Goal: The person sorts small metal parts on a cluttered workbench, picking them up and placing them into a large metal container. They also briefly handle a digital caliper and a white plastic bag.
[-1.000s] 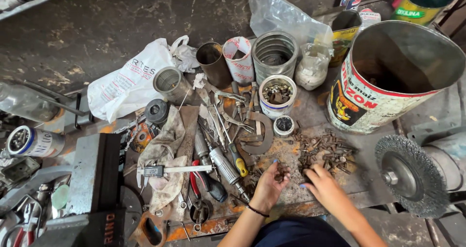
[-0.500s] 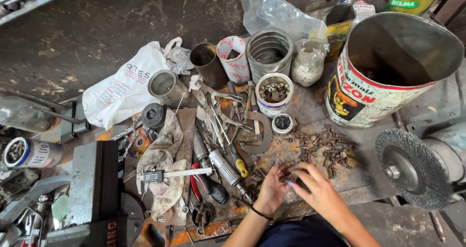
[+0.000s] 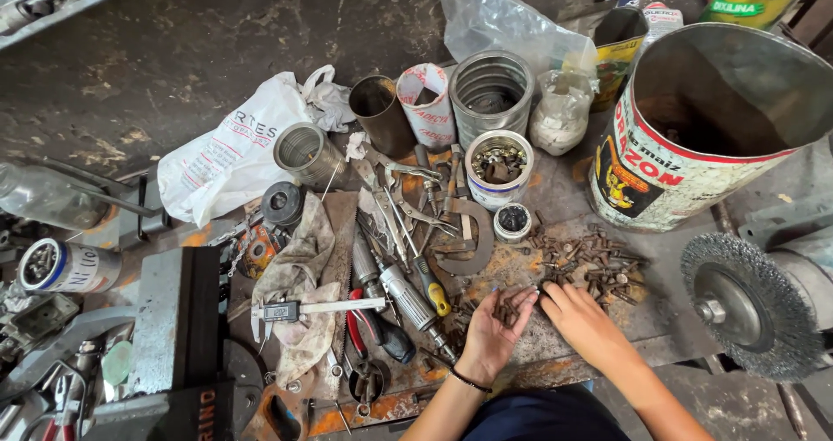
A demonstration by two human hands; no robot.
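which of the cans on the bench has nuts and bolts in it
The short white can beside the tall ribbed grey can; its open top shows mixed hardware, while the other shows none.

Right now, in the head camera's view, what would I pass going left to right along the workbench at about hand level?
Digital caliper → red-handled pliers → left hand cupping rusty bolts → right hand → wire brush wheel.
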